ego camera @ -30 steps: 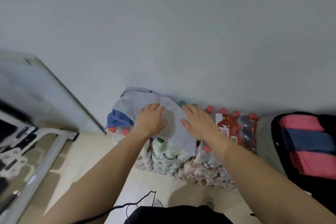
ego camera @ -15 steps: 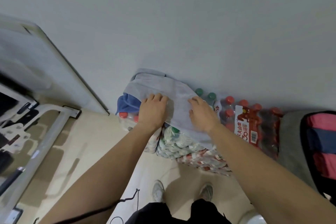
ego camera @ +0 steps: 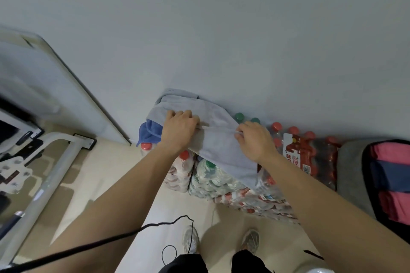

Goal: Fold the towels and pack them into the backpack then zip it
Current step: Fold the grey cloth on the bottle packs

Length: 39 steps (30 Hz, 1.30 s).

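On the pale floor [ego camera: 106,184] at the bottom of the view stand the person's two shoes [ego camera: 190,239], with a thin black cable [ego camera: 155,226] looping just in front of them. Farther out, both bare forearms reach to a stack of shrink-wrapped bottle packs [ego camera: 208,182] set against the wall [ego camera: 221,40]. A grey towel [ego camera: 221,153] lies draped over the top of the stack and hangs down its near side. The left hand [ego camera: 179,131] sits on the towel's left part, fingers curled into the cloth. The right hand [ego camera: 255,142] pinches a raised fold of the same towel farther right, and that fold runs between the two hands. A blue towel [ego camera: 148,133] lies bunched under the grey one's left edge, just left of the left hand. To the right of the stack the backpack [ego camera: 367,162] lies open, apart from both hands, with folded towels [ego camera: 392,155], pink and dark blue, packed side by side in it.
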Tool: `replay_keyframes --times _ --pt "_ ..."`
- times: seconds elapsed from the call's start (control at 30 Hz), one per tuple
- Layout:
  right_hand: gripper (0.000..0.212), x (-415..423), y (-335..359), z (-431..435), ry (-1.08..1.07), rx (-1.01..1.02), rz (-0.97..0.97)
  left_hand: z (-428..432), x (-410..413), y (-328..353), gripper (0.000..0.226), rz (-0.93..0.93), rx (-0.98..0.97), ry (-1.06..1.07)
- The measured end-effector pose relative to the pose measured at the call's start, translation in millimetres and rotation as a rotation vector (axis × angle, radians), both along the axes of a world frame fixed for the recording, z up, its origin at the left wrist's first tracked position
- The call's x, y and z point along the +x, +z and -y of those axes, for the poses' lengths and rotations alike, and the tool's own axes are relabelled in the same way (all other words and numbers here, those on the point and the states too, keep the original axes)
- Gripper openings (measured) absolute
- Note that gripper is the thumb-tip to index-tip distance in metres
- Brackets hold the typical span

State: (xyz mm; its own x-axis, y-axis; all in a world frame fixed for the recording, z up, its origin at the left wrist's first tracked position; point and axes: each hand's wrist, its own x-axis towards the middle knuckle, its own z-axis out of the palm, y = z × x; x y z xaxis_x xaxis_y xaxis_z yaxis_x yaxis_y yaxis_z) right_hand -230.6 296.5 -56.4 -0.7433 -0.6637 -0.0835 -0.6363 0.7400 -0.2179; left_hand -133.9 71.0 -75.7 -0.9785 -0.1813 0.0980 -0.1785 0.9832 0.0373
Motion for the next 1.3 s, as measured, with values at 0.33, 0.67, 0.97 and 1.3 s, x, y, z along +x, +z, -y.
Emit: replay_keyframes --times 0.33,0.67,0.97,1.3 --pt "0.018 -49.1 127.1 -38.5 -0.138 -0.333 -0.049 48.7 10.9 81.3 0.013 -0.007 -0.031 0.104" --pt "0.019 -92.8 233.5 -90.2 -0.353 -0.603 -0.32 11.5 -47.8 204.1 0.024 -0.382 0.33 0.191" --pt "0.013 -95.8 261.5 -122.8 -0.299 -0.755 -0.229 -84.2 -104.4 259.7 0.016 -0.422 0.533 -0.125" --pt "0.004 -64.2 133.2 -105.4 -0.086 -0.435 0.23 -166.6 -103.0 150.7 0.013 -0.166 0.675 -0.125"
